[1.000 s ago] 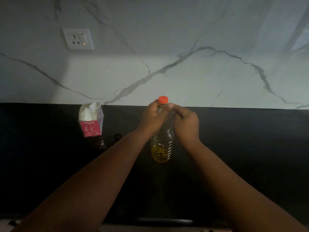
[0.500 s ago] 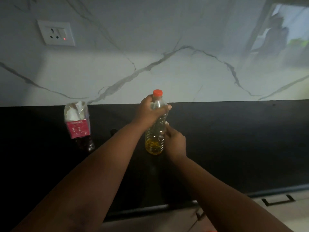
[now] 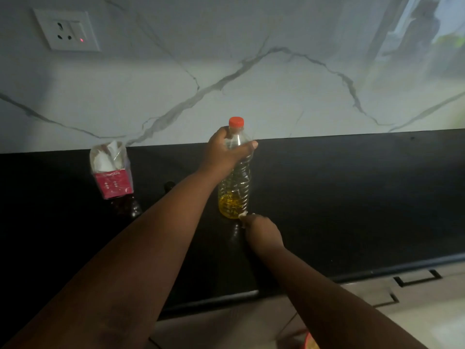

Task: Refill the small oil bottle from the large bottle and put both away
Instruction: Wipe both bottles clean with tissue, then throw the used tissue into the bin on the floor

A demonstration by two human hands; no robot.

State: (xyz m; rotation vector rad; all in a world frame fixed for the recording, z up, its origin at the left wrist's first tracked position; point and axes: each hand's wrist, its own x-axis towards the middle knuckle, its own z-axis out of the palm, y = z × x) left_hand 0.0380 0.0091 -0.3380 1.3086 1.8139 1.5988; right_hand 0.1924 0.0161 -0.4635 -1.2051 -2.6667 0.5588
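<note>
Large bottle [image 3: 234, 187], red-capped, upright on the black counter [image 3: 352, 197], oil low in its base. Left hand [image 3: 224, 153], arm extended, fingers grasping the bottle's shoulder. Right hand [image 3: 263, 231] lowered at the base; fingers curled, grasp indiscernible.

there's a red and white carton [image 3: 110, 172] on the black counter [image 3: 352, 197], plus a wall socket [image 3: 66, 30] on the marble backsplash [image 3: 251, 71]

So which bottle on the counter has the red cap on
The tall clear bottle with yellow oil at its bottom, gripped near the neck by the left hand. The small dark bottle to its left has a dark top.
</note>
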